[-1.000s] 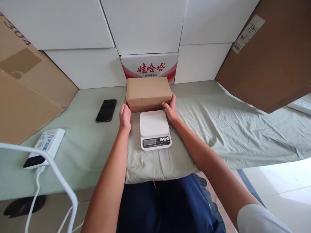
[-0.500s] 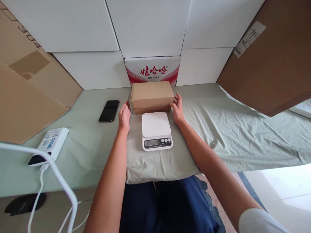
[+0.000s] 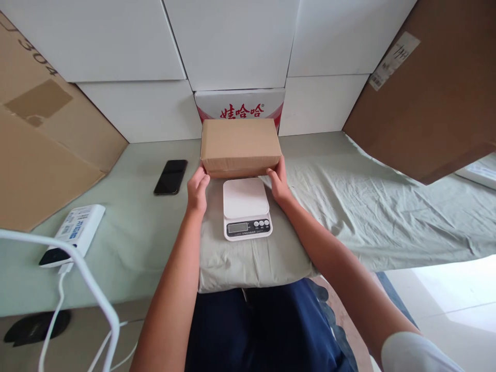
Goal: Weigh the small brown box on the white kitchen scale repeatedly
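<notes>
Both hands, apart from the cardboard box (image 3: 240,147) half a second ago, now grip its ends. The left hand (image 3: 197,190) and right hand (image 3: 279,183) raise it, nearer the scale (image 3: 246,207)

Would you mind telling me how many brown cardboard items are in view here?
3. A small cardboard box held between the left hand and right hand behind the scale; a leaning sheet far left; a large panel upper right. Others may be hidden.

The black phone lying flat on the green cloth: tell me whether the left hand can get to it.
Probably yes. The black phone lies beside the left hand, with only bare green cloth between; but that hand grips the brown cardboard box.
</notes>
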`<act>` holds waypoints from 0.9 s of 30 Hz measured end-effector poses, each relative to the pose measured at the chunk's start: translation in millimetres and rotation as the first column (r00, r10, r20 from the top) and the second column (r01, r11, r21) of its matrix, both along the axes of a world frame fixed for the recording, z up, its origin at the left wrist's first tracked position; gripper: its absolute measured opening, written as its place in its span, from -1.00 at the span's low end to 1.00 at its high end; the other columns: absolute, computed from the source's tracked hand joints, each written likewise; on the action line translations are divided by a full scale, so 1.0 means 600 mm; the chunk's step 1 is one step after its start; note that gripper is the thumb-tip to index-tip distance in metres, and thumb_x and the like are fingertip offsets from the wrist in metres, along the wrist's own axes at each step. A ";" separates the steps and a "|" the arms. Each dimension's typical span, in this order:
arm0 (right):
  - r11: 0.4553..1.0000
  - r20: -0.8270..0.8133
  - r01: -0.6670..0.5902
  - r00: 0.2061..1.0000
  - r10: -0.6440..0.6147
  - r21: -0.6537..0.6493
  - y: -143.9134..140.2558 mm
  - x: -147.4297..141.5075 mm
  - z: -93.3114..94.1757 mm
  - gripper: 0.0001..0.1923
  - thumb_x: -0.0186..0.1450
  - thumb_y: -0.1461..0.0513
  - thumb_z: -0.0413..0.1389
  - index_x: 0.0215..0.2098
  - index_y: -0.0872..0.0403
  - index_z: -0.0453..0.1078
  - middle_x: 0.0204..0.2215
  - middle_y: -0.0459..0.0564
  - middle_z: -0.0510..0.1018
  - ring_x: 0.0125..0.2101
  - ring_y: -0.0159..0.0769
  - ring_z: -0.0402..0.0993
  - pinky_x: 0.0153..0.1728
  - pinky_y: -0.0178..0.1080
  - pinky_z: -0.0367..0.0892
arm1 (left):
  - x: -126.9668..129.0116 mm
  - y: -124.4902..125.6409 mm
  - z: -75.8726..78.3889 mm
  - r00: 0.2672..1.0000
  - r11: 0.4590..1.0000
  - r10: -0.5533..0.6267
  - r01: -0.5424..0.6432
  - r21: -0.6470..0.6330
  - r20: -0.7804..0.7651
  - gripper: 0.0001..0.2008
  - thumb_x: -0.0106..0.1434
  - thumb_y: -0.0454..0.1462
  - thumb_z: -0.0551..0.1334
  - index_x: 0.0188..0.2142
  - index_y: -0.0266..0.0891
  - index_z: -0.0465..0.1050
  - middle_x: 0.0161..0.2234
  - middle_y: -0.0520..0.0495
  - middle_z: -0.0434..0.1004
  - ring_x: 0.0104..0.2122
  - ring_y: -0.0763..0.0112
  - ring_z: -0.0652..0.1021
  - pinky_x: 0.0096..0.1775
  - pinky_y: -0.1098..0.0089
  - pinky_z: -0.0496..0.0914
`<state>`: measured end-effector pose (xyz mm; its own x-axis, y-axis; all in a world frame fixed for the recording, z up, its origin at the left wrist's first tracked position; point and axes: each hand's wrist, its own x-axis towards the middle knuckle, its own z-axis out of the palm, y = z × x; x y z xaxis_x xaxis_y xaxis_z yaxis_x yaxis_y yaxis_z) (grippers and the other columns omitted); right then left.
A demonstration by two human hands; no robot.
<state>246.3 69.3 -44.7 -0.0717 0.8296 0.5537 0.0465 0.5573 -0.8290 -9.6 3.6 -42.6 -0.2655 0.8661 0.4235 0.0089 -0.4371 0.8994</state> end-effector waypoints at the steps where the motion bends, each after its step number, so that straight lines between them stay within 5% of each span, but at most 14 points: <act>1: 1.000 0.002 0.001 1.000 -0.001 0.024 -0.009 0.003 0.001 -0.30 0.33 -0.15 0.04 0.33 -0.03 0.16 0.32 0.12 0.32 0.36 -0.01 0.21 0.44 0.12 0.12 | 0.004 -0.013 0.007 1.000 1.000 -0.003 0.003 0.019 0.002 -0.36 0.26 0.08 0.29 0.18 -0.27 0.51 0.15 -0.29 0.59 0.29 0.01 0.47 0.31 0.10 0.31; 5: 0.997 0.001 -0.002 1.000 0.002 0.072 -0.061 0.026 0.001 -0.20 0.35 -0.24 0.03 0.40 -0.06 0.08 0.37 0.13 0.27 0.37 0.07 0.20 0.41 0.19 0.15 | 0.024 -0.088 0.019 1.000 0.999 -0.010 0.009 0.047 0.019 -0.34 0.27 0.05 0.31 0.25 -0.26 0.46 0.26 -0.29 0.50 0.36 -0.03 0.40 0.38 0.08 0.23; 11: 0.999 0.051 -0.016 0.999 0.015 0.035 -0.148 0.056 -0.010 -0.29 0.40 -0.17 0.01 0.42 -0.17 0.06 0.42 0.04 0.19 0.41 0.05 0.15 0.43 0.22 0.12 | 0.035 -0.182 -0.006 1.000 0.999 -0.005 0.005 -0.032 0.017 -0.25 0.24 0.01 0.35 0.34 -0.28 0.38 0.32 -0.33 0.43 0.42 -0.11 0.29 0.41 0.01 0.17; 27: 1.000 0.068 0.019 0.997 -0.019 0.006 -0.179 0.055 0.001 -0.38 0.41 -0.16 0.00 0.34 -0.12 0.13 0.23 0.13 0.33 0.24 0.06 0.30 0.25 0.18 0.33 | 0.029 -0.222 -0.031 0.998 0.991 0.053 -0.051 -0.126 0.018 -0.21 0.23 0.04 0.34 0.36 -0.25 0.35 0.31 -0.35 0.45 0.38 -0.17 0.35 0.40 -0.08 0.18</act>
